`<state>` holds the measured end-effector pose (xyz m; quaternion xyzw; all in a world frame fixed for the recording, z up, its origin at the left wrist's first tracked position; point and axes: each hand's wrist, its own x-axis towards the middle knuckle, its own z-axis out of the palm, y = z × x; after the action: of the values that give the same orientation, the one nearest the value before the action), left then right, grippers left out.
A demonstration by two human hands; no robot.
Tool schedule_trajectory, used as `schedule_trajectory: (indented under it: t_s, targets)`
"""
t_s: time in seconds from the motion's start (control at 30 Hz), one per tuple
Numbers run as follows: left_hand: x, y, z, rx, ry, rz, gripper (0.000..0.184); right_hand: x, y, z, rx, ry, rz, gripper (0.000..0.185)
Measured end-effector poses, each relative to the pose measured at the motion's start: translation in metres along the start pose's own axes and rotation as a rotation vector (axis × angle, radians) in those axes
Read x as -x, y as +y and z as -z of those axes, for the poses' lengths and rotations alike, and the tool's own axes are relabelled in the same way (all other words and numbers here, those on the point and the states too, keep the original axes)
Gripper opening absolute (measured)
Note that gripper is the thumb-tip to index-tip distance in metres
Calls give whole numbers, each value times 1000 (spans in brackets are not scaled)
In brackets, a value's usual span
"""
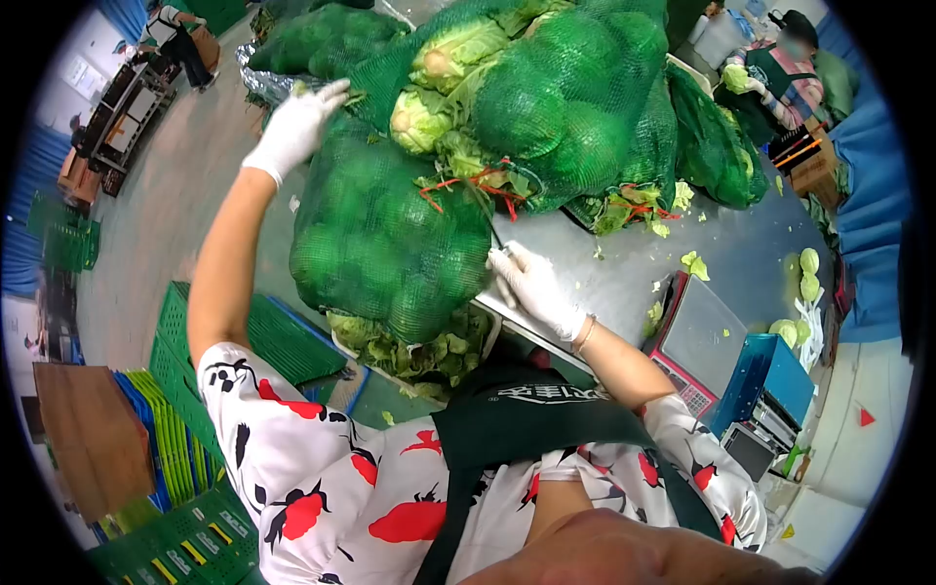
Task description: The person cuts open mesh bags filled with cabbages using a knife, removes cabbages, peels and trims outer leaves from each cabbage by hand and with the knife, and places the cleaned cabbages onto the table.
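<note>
In the head view, holds the gloved left hand (pixel 297 129) out at the far left of a green mesh sack (pixel 390 234) packed with round cabbages, with fingertips at the netting; cannot tell whether pinching any mesh there. Has the gloved right hand (pixel 538 291) at the near right side of the same sack, with bent fingers against or just beside the netting; cannot tell whether clamped on it. Shows that sack at the near left edge of the grey table (pixel 629 258), above a crate (pixel 495 327) filled with loose leaves (pixel 414 351). Shows, just beyond, more bulging mesh sacks (pixel 585 97) and paler cabbages (pixel 453 57) near them. Reveals leaf scraps (pixel 694 265) strewn over the table, and a scale (pixel 707 336) to the right, next to a blue box (pixel 765 385). Includes, at far right, a co-worker (pixel 790 73) holding a cabbage (pixel 736 78).
</note>
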<state>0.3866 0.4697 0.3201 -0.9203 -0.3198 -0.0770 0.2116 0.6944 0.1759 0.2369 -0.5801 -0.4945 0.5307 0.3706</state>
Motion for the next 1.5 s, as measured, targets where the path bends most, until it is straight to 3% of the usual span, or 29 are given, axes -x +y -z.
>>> schedule_trajectory:
  t_s: [0.1,0.17,0.23,0.3,0.33,0.37,0.4,0.5,0.6,0.67,0.77,0.83,0.9,1.0,1.1,1.13,1.17,1.23,1.3,1.37,1.47,1.5]
  targets:
    - [-13,71,29,167,247,133,46,-18,-27,27,325,360,283,26]
    - [-27,111,25,265,426,-2,41,-44,-57,50,522,610,535,23]
    - [-47,151,11,506,485,65,35,-75,-93,68,674,751,722,25]
    - [-68,181,6,883,238,425,48,-112,-124,83,826,820,902,27]
    - [-82,186,-13,1008,176,507,65,-132,-132,92,858,698,823,33]
    - [-88,194,-11,1045,209,529,72,-149,-139,100,883,577,742,39]
    - [-92,200,-9,1037,231,551,73,-156,-151,106,950,400,520,38]
    - [-90,212,-7,1083,280,612,74,-163,-150,116,1212,478,581,25]
    - [-80,225,-2,945,410,532,73,-139,-137,133,1147,477,725,18]
    - [-75,231,7,956,480,519,75,-106,-124,147,820,538,858,13]
    - [-75,235,11,850,556,475,77,-45,-92,188,666,686,672,15]
    - [-77,238,16,722,572,446,79,-32,-46,243,414,760,685,12]
    - [-79,246,30,631,532,439,80,-24,-26,290,655,803,437,15]
    - [-90,255,34,606,486,455,84,-48,-17,308,841,744,511,19]
    - [-94,274,33,647,507,442,94,-78,-13,317,551,673,374,25]
    - [-91,286,29,625,485,401,95,-70,-27,311,616,614,354,28]
    - [-88,297,24,605,457,362,96,-64,-39,304,447,519,249,30]
    - [-83,316,20,716,383,301,98,-56,-59,299,245,529,235,30]
    - [-79,325,10,758,446,387,101,-56,-81,310,87,594,303,33]
    - [-76,329,6,794,527,508,103,-59,-107,325,152,698,329,33]
    - [-70,343,1,869,525,647,111,-51,-130,315,168,596,475,31]
    - [-65,349,0,872,508,688,112,-49,-119,301,175,510,384,31]
